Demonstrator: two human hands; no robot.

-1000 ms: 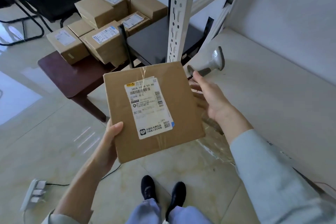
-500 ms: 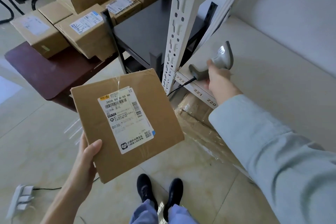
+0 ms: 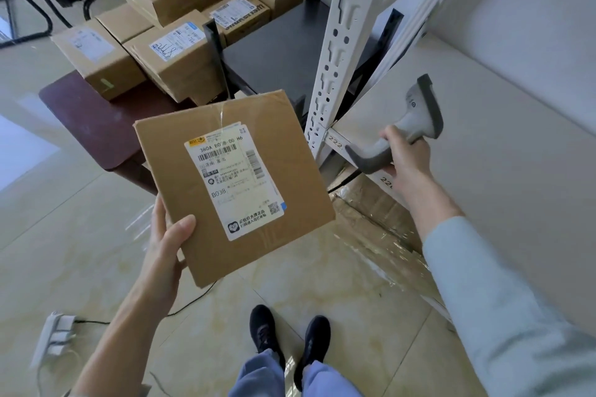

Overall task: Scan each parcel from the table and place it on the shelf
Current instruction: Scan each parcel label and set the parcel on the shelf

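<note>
A flat brown cardboard parcel [image 3: 180, 177] with a white shipping label faces me at the centre. My left hand [image 3: 167, 235] holds it by its lower left corner, thumb on top. My right hand [image 3: 408, 158] grips the handle of a grey barcode scanner [image 3: 416, 119] at the front edge of the pale shelf board [image 3: 483, 145]. The scanner's head stands up over the shelf, to the right of the parcel. More brown parcels [image 3: 180, 55] are stacked on the dark table [image 3: 93, 119] at upper left.
A white slotted shelf upright [image 3: 335, 51] stands between the table and the shelf board. A black stand [image 3: 274, 55] sits behind it. A wrapped carton [image 3: 377, 213] lies under the shelf. A power strip [image 3: 53, 335] and cable lie on the tiled floor near my feet.
My right hand left the parcel, reached to the shelf and took hold of the scanner's handle. The parcel stays in my left hand alone, lower and further left than a second ago.
</note>
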